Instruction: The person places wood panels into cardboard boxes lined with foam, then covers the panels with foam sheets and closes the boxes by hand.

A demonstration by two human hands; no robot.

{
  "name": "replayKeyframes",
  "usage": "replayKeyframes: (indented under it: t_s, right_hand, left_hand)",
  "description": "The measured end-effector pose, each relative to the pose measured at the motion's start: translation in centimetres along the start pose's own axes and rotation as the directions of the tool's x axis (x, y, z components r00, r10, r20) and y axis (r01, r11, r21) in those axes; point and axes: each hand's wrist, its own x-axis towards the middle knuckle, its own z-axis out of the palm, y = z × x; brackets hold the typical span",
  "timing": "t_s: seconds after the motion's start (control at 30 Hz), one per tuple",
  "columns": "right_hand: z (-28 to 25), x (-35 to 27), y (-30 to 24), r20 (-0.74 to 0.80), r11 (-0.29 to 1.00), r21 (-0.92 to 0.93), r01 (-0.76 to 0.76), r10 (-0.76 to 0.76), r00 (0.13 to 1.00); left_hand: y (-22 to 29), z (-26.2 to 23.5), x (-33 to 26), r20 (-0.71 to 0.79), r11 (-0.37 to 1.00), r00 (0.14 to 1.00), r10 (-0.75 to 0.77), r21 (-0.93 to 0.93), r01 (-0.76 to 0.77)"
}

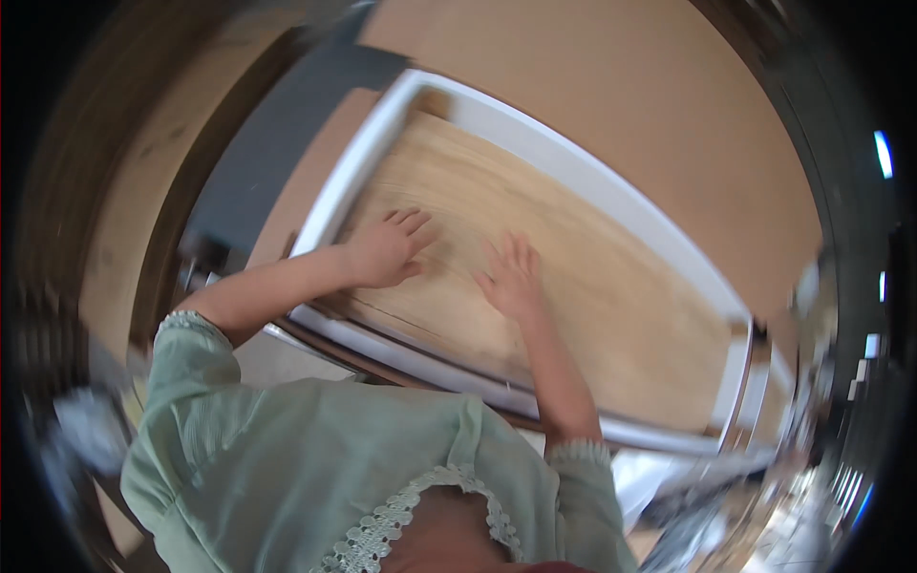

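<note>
A light wooden panel (592, 286) lies inside a white rectangular frame (573, 167), like a shallow drawer or tray. My left hand (387, 250) rests flat on the panel near its left end, fingers spread. My right hand (513, 280) presses flat on the panel a little to the right, fingers apart and pointing away from me. Neither hand holds anything. Pale green sleeves with lace trim cover my upper arms.
The frame lies on a brown board surface (611, 86). A dark grey strip (277, 143) runs along the far left. Blurred white and grey clutter (697, 487) sits at the lower right. My green top (315, 458) fills the lower middle.
</note>
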Motion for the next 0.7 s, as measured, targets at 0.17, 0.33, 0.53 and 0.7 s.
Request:
replayKeyframes:
  t_s: [0.17,0.33,0.53,0.7]
  right_hand:
    - [0.1,-2.3,3.2,0.108,0.948,0.198,-0.249,0.232,0.967]
    - [-6.7,-16.8,5.4,0.269,0.731,0.180,-0.659,0.608,0.747]
    - [-9.3,-30.3,1.0,-0.092,0.659,0.181,-0.730,0.750,0.655]
    - [-10.0,-33.0,-0.9,-0.596,0.785,0.254,-0.565,0.587,0.548]
  left_hand:
    - [9.3,6.6,3.7,0.061,0.923,0.923,0.380,-0.096,-0.374]
    - [13.7,11.8,3.7,0.103,0.801,0.807,0.582,0.098,-0.590]
    - [13.3,11.4,2.7,0.207,0.787,0.798,0.566,0.154,-0.597]
    - [17.6,9.7,3.9,0.352,0.817,0.788,0.505,0.097,-0.568]
